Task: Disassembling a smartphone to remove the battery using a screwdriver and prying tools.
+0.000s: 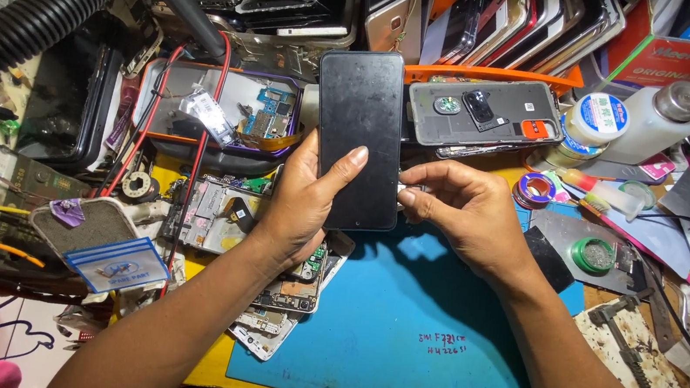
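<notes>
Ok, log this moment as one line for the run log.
left hand: holds black phone upright | right hand: pinches at phone's right edge | under: blue mat

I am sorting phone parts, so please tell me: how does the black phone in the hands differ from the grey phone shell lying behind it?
The black phone is held upright in the left hand, with the right hand at its edge; the grey phone shell lies flat and sideways on the bench. The phone shows a plain dark face; the shell shows a camera cutout and small parts. Both are rectangular and similar in size.
</notes>
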